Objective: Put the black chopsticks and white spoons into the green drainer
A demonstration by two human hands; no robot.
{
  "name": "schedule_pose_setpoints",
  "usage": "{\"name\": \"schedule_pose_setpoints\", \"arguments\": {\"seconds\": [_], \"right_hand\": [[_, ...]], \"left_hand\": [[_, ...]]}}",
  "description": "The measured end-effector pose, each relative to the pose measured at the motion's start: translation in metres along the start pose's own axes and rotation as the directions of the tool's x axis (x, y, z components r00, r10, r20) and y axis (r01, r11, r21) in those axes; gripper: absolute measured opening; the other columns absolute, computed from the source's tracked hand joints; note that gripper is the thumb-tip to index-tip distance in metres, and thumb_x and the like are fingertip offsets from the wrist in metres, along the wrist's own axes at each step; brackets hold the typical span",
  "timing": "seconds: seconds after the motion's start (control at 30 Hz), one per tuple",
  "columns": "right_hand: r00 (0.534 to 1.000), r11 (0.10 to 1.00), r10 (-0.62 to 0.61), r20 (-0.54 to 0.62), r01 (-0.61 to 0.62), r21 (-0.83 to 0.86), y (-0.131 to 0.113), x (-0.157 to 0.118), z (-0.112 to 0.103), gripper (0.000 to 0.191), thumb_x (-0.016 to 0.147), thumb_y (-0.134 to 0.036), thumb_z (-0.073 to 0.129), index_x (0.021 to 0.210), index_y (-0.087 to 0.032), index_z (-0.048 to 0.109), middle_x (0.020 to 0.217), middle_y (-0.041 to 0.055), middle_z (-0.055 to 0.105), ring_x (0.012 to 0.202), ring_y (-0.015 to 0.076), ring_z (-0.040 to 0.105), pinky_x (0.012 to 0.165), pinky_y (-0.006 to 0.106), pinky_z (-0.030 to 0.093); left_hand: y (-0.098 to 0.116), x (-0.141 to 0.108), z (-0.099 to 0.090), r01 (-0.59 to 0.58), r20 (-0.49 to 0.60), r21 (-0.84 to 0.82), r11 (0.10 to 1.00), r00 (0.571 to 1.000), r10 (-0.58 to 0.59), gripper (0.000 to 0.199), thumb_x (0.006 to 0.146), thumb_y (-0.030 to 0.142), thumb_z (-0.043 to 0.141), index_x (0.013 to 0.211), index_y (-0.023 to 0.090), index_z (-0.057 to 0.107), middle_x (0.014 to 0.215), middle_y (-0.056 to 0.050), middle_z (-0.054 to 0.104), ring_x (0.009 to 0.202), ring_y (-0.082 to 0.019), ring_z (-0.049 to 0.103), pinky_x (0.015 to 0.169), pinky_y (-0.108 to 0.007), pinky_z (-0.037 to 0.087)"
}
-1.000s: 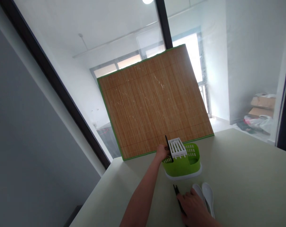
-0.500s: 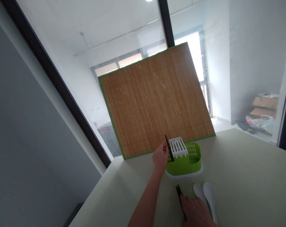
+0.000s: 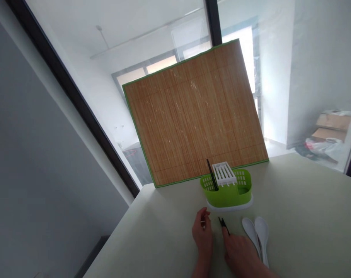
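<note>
A green basket (image 3: 229,197) with a white base and a white slatted piece (image 3: 224,173) on top stands on the table. Black chopsticks (image 3: 212,175) lean upright in its left compartment. My left hand (image 3: 203,231) is just in front of the basket's left end, its fingers loosely curled and apart, holding nothing. To its right, my right hand (image 3: 241,251) grips more black chopsticks (image 3: 223,223) low over the table, their tips pointing toward the basket. Two white spoons (image 3: 261,233) lie side by side, right of my right hand.
Behind the basket, a bamboo mat (image 3: 195,116) with green edging leans against the glass. The pale table (image 3: 303,200) spreads to both sides. Cardboard boxes (image 3: 333,121) sit beyond the glass at the right.
My left hand has let go of the black chopsticks, which now stand in the basket, and has drawn back toward me. My right hand still holds its chopsticks.
</note>
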State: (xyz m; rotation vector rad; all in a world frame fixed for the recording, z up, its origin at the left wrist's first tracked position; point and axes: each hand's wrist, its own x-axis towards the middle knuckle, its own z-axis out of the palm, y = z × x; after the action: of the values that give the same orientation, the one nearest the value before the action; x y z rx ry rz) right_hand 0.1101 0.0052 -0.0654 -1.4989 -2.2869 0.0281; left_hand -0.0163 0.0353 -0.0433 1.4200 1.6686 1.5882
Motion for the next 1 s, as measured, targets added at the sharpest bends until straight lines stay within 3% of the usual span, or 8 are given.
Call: {"name": "schedule_pose_setpoints", "arguments": {"seconds": [0.07,0.23,0.33,0.53,0.63,0.8,1.0], "right_hand": [[0.999,0.997,0.03,0.03,-0.028,-0.069,0.001,0.001,0.002,0.035,0.079,-0.009,0.049,0.112,-0.012,0.06,0.067,0.0101,0.069,0.059,0.021,0.066,0.052,0.028,0.045],[0.999,0.998,0.034,0.017,-0.033,-0.053,0.005,0.004,0.009,0.031,0.082,-0.006,0.045,0.108,-0.013,0.062,0.065,0.0109,0.069,0.055,0.0226,0.066,0.051,0.031,0.047],[0.999,0.996,0.029,0.022,-0.027,-0.083,0.006,0.005,0.008,0.038,0.078,-0.002,0.045,0.111,-0.011,0.062,0.065,0.0111,0.07,0.056,0.0243,0.067,0.051,0.032,0.048],[0.986,0.978,0.023,0.165,0.012,-0.209,0.004,0.008,-0.008,0.063,0.063,0.004,0.048,0.124,-0.007,0.056,0.078,0.0145,0.073,0.067,0.0289,0.069,0.055,0.034,0.051],[0.991,0.98,0.022,0.129,0.003,-0.197,0.005,0.008,-0.004,0.064,0.06,0.004,0.049,0.123,-0.007,0.057,0.076,0.0146,0.072,0.065,0.0293,0.069,0.054,0.034,0.05],[0.999,0.994,0.019,-0.041,-0.023,-0.105,0.011,0.005,0.013,0.038,0.078,-0.008,0.046,0.113,-0.013,0.06,0.064,0.011,0.069,0.053,0.0217,0.065,0.048,0.028,0.045],[0.999,0.996,0.04,0.007,-0.039,-0.081,0.018,0.002,0.002,0.039,0.077,-0.002,0.043,0.109,-0.018,0.06,0.069,0.0079,0.07,0.055,0.0204,0.065,0.049,0.027,0.043]], "left_hand": [[-0.001,0.002,0.002,0.008,0.014,-0.005,1.0,1.0,-0.007,0.027,0.085,0.03,0.045,0.104,0.018,0.062,0.097,-0.008,0.068,0.082,-0.017,0.063,0.071,-0.029,0.049],[-0.008,0.006,0.004,0.066,0.048,-0.05,0.997,0.997,-0.063,0.028,0.083,0.03,0.047,0.101,0.017,0.063,0.095,-0.01,0.068,0.08,-0.019,0.063,0.07,-0.03,0.048],[-0.012,0.007,0.003,0.106,0.053,-0.085,0.991,0.993,-0.102,0.029,0.082,0.03,0.047,0.101,0.016,0.062,0.094,-0.011,0.068,0.08,-0.019,0.063,0.069,-0.03,0.048],[-0.017,0.01,0.005,0.144,0.076,-0.119,0.982,0.988,-0.136,0.028,0.081,0.029,0.047,0.101,0.015,0.062,0.095,-0.011,0.067,0.082,-0.019,0.063,0.068,-0.029,0.049],[-0.019,0.009,0.007,0.124,0.087,-0.111,0.986,0.99,-0.115,0.028,0.082,0.029,0.047,0.101,0.016,0.062,0.092,-0.009,0.067,0.077,-0.018,0.062,0.069,-0.029,0.049],[-0.022,0.009,0.008,0.089,0.076,-0.108,0.99,0.994,-0.081,0.027,0.082,0.027,0.045,0.101,0.016,0.062,0.092,-0.009,0.067,0.077,-0.018,0.062,0.07,-0.03,0.048],[-0.021,0.01,0.007,0.097,0.058,-0.123,0.988,0.994,-0.09,0.027,0.082,0.026,0.046,0.102,0.017,0.061,0.089,-0.007,0.067,0.064,-0.014,0.058,0.066,-0.029,0.048]]}}
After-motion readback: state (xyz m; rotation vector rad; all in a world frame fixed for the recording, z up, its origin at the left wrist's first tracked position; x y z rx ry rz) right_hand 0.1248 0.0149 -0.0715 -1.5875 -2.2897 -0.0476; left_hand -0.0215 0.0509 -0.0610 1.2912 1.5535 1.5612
